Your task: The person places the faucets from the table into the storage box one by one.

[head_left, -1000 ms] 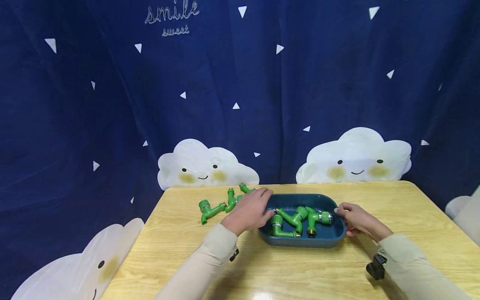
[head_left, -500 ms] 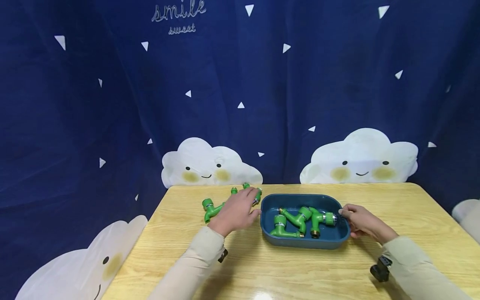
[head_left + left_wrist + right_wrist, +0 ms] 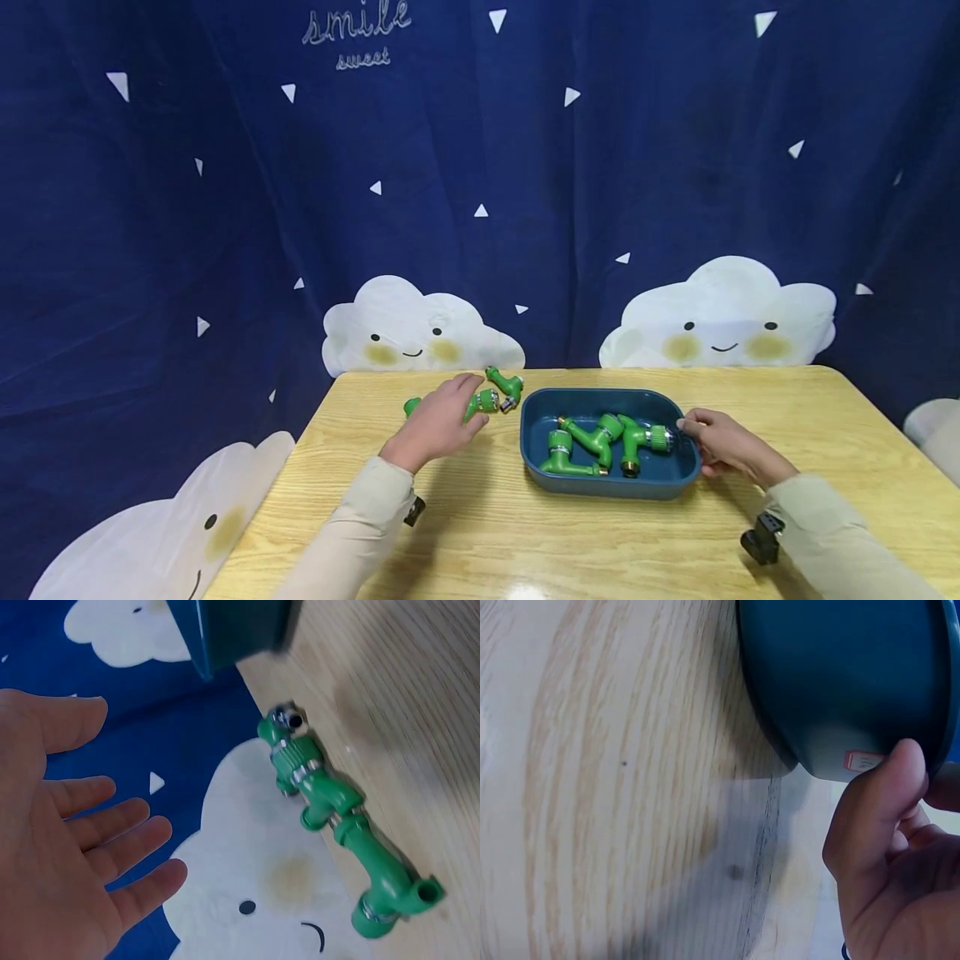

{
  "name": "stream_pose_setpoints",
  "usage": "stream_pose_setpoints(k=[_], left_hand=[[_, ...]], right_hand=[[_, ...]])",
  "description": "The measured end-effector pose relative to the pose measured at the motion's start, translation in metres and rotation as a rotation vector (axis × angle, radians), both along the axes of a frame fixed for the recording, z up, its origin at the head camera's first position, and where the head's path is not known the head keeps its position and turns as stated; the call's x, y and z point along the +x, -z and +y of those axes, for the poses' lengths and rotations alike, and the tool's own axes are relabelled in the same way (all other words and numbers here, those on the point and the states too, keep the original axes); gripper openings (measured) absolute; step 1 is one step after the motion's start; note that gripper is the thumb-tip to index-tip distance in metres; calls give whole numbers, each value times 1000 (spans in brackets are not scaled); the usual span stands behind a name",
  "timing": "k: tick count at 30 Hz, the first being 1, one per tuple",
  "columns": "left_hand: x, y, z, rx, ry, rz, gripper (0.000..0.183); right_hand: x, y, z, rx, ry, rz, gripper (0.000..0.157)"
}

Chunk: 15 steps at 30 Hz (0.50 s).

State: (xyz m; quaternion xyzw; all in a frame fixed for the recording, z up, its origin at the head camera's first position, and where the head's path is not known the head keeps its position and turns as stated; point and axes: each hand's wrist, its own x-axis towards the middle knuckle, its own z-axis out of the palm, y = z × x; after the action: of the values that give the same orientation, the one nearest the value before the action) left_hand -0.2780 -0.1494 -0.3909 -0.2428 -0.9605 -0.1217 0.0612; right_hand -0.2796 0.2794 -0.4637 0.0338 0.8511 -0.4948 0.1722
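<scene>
1. Green and rounded, so probably prone to roll or twist; chief risk, a careless brush of the left hand against the middle tap, nudging the far tap towards the twelve o'clock edge of the table, very near it.
2. Second risk, a tilt or skid of the blue bin, through being held at one end only; likely result, a clattering shift of the three taps lying inside.
3. Left hand with fingers extended and slightly spread, gripping nothing; apart from the taps in the left wrist view.
4. Right hand pinching the bin's rim between thumb and fingers, at its three o'clock end.
5. In the head view, from the left hand: middle tap just beside, between two and three o'clock, partly hidden; far tap beyond it, at two o'clock; leftmost tap at ten o'clock, mostly covered by the hand; bin near three o'clock, well apart; contact between neighbouring loose taps, impossible to tell.
</scene>
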Motion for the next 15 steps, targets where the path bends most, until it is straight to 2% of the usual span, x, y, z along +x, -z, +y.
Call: stream_pose_setpoints(k=[4,11,15], left_hand=[[1,-1,-12,9,-33,3,60],[1,5,-22,17,-27,69,56],[1,8,-22,19,-28,69,56]], right_hand=[[0,0,-1,6,3,-1,27],[0,-1,-1,-6,-3,5,27],[0,-1,-2,-5,2,10,27]])
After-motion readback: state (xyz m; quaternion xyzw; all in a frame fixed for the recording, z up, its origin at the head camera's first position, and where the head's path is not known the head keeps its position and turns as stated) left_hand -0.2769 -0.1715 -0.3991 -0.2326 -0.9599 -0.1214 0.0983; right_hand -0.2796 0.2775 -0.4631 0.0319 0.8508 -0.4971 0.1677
